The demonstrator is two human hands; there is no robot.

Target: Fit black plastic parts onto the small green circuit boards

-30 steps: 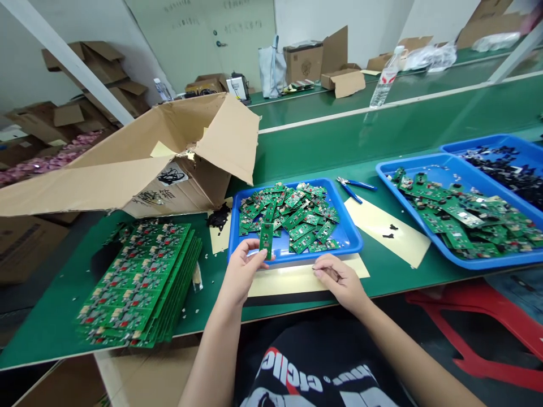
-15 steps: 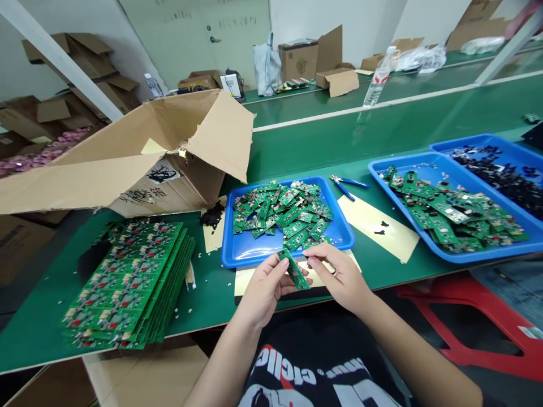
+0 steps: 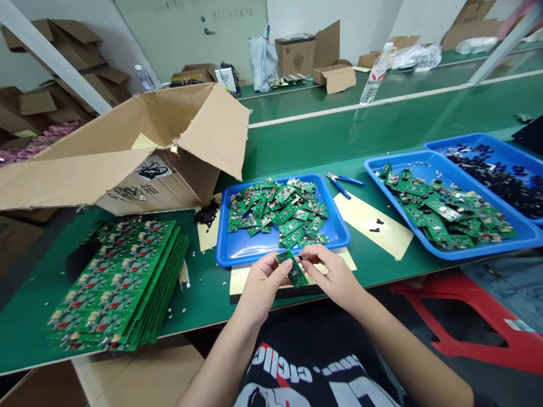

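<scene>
My left hand (image 3: 262,284) pinches a small green circuit board (image 3: 292,269) just in front of the table's near edge. My right hand (image 3: 333,275) has its fingertips closed at the board's upper right end, touching it. Right behind both hands stands a blue tray (image 3: 250,251) heaped with several small green boards (image 3: 278,212). A yellow paper sheet (image 3: 237,278) lies under the hands.
A stack of large green panel boards (image 3: 121,280) lies at the left. An open cardboard box (image 3: 139,150) lies tipped behind it. Blue cutters (image 3: 343,183) and another yellow sheet (image 3: 373,223) lie right of the tray. Two more blue trays (image 3: 456,249) sit at the right. A red stool (image 3: 466,322) stands below.
My left hand lifted one small board from the tray's front edge and drew it toward me. My right hand rose from the yellow sheet and closed on the board's other end.
</scene>
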